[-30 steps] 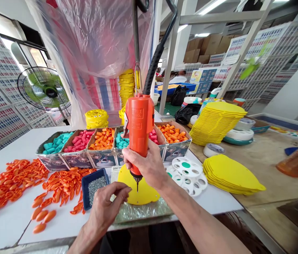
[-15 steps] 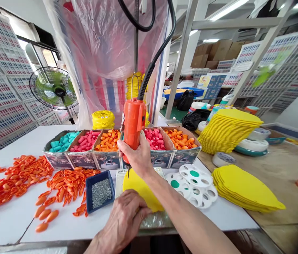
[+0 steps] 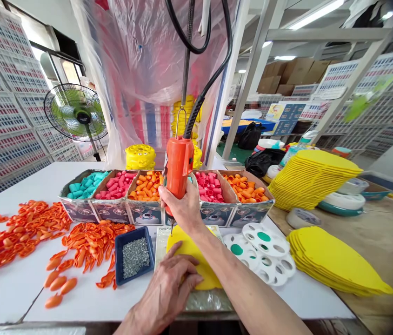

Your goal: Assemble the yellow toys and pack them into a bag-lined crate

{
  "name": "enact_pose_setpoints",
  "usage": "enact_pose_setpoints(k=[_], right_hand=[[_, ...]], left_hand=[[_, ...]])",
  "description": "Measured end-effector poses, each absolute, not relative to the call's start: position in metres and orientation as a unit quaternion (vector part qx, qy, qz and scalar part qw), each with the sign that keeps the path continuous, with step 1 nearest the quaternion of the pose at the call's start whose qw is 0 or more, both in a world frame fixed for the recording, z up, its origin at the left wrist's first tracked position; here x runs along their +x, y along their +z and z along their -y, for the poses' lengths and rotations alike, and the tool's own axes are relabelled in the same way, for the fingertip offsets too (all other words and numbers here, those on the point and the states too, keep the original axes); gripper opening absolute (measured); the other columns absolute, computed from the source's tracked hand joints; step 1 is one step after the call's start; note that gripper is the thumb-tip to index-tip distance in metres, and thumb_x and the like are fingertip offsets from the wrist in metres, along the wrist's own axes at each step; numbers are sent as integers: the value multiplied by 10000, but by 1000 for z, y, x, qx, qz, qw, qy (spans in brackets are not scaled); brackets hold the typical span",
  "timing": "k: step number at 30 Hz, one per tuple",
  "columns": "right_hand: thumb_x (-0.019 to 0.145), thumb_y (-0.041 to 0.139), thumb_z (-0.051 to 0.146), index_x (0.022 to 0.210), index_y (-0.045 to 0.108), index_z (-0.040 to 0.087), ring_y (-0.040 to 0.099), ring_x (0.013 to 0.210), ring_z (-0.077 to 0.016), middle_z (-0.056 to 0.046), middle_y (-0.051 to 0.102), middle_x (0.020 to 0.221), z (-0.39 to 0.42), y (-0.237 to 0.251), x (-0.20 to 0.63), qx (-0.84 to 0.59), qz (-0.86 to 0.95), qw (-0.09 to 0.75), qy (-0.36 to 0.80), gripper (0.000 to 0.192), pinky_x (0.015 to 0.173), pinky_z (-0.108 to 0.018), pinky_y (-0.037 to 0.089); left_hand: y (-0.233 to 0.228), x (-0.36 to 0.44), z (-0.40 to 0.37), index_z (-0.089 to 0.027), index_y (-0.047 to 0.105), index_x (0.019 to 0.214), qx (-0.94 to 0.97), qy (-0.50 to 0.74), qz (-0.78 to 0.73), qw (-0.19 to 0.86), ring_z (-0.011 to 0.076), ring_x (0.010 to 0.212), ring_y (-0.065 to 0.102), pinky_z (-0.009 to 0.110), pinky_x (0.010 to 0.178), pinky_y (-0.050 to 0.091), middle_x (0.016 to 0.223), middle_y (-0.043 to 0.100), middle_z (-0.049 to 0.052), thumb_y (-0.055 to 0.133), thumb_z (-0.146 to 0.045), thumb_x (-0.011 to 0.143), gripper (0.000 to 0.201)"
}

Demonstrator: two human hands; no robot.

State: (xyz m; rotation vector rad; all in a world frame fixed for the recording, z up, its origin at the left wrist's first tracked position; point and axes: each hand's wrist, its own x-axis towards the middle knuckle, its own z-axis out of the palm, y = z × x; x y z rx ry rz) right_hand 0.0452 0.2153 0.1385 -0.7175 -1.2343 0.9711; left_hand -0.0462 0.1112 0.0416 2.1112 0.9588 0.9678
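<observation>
My right hand (image 3: 182,207) grips an orange electric screwdriver (image 3: 178,165) that hangs from a black cable, its bit pointing down at the far edge of a flat yellow plastic piece (image 3: 196,253). My left hand (image 3: 170,286) presses its fingers flat on the near part of that yellow piece, which lies on a shiny mat (image 3: 207,300) at the table's front edge. A small blue tray of screws (image 3: 134,253) sits just left of my left hand.
Cardboard bins (image 3: 163,210) of teal, pink and orange caps line the back. Loose orange parts (image 3: 25,232) spread over the white table (image 3: 15,293) at left. White perforated discs (image 3: 262,249) and stacks of yellow pieces (image 3: 332,260) lie right. A fan (image 3: 76,114) stands far left.
The screwdriver moved away from me to the yellow piece's far edge. My left hand shifted from beside the screw tray onto the yellow piece and flattened there.
</observation>
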Motion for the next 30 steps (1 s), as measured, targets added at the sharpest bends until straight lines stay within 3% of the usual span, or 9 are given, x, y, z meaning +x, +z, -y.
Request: enact_pose_setpoints(k=[7,17,21,25,27,30], right_hand=[[779,729,349,821,561,214,550,441,-104,68,582,580,-214,135,43,-328,543,659,404,219,454,-241,473],[758,743,350,877,565,226,503,445,-86,82,558,578,-213,126,44,-327,550,638,429,248,426,-210,438],[774,738,368,951,572,219,517,441,-88,87,574,580,-217,123,46,-301,558,620,462,284,438,-213,445],[773,751,359,879,560,212,527,447,-90,80,590,564,-216,136,50,-300,546,640,450,264,437,-210,437],[785,744,349,849,555,213,511,427,-88,84,581,536,-210,148,55,-301,527,664,437,241,419,-207,424],[787,761,341,802,552,212,504,414,-82,86,574,513,-195,167,67,-279,516,680,440,246,407,-200,422]], left_hand=[[44,-46,-110,-203,674,864,802,357,-368,307,172,1043,736,541,1292,204,1042,783,40,616,-110,948,138],[43,-45,-111,-203,674,854,794,369,-367,314,170,1035,738,535,1287,217,1032,787,29,611,-129,950,137],[42,-44,-111,-204,678,836,788,368,-374,322,165,979,750,508,1282,246,1017,789,19,619,-150,945,135],[41,-42,-113,-206,678,811,778,384,-388,311,158,874,764,465,1255,316,922,798,0,613,-179,944,150],[42,-43,-114,-213,688,815,761,402,-407,305,179,906,768,400,1175,433,841,796,-7,617,-206,937,141],[43,-47,-115,-221,698,779,727,425,-451,294,200,945,768,250,870,579,724,777,-9,625,-252,927,168]])
